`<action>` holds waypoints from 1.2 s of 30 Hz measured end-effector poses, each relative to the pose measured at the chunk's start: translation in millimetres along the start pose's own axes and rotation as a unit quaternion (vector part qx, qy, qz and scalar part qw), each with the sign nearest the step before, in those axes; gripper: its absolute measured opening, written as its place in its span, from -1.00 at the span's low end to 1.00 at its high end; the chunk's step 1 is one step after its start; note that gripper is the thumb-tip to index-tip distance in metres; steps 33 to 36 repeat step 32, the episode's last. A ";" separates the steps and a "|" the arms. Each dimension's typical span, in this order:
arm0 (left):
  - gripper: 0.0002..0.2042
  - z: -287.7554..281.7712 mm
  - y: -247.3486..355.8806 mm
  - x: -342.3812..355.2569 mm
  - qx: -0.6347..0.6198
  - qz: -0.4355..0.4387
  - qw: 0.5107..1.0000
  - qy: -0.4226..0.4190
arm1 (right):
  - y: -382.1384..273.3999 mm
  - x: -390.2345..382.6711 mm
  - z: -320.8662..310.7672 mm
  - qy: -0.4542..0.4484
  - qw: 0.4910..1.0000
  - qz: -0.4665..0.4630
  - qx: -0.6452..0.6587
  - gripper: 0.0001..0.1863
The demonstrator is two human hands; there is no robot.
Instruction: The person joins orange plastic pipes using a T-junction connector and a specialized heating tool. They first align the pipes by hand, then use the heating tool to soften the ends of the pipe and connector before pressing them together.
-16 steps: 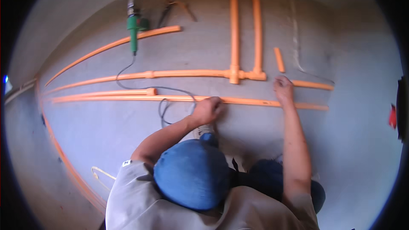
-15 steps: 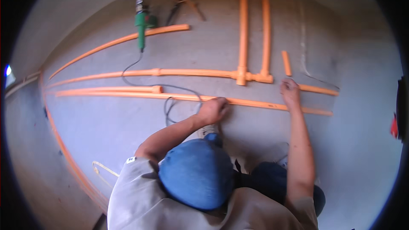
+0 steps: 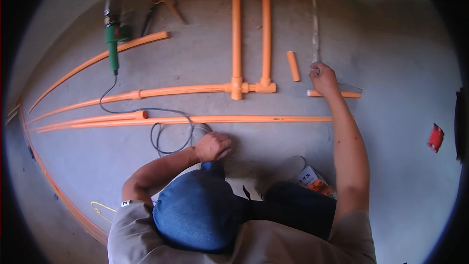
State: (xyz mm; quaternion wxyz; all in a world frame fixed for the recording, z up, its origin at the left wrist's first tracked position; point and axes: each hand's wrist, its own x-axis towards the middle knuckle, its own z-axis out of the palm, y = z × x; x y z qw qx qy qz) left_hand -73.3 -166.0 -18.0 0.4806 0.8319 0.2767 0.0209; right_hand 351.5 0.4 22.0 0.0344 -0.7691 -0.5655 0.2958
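My right hand (image 3: 323, 78) reaches over the floor with its fingers curled closed. It is at the near end of a thin pale strip or line (image 3: 314, 24); anything between the fingers is hidden. Just below it lies a short orange pipe (image 3: 337, 94), and to its left another short orange pipe piece (image 3: 293, 66). My left hand (image 3: 213, 146) is a loose fist beside my blue-clothed knee, with nothing seen in it. Beyond that hand, a long orange pipe (image 3: 249, 119) runs across the floor, its right end behind my right forearm.
At the upper left, a green-handled power tool (image 3: 113, 44) rests across an orange pipe (image 3: 146, 40); its dark cord (image 3: 168, 152) loops near my left hand. Pliers-like tools (image 3: 159, 1) lie beyond. Joined pipes meet at a fitting (image 3: 237, 88). A red packet (image 3: 436, 138) is far right.
My left hand has come back from the long pipe toward my knee. My right hand has moved farther out, past the short pipe to the pale line. The view has shifted right.
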 end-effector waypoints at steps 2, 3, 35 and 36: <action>-0.80 13.3 -2.4 -5.9 -0.003 0.090 0.996 -0.003 | 7.7 11.8 -9.3 -0.022 0.999 0.008 -0.026 -0.67; -0.81 16.2 -2.8 -4.3 0.018 0.102 0.995 -0.015 | 9.2 15.7 -14.1 -0.031 0.999 0.021 -0.029 -0.66; -0.76 26.7 4.7 -11.6 0.017 -0.035 0.998 0.052 | -47.0 -69.8 -35.9 -0.182 0.972 -0.091 -0.117 -0.69; -0.76 26.7 4.7 -11.6 0.017 -0.035 0.998 0.052 | -47.0 -69.8 -35.9 -0.182 0.972 -0.091 -0.117 -0.69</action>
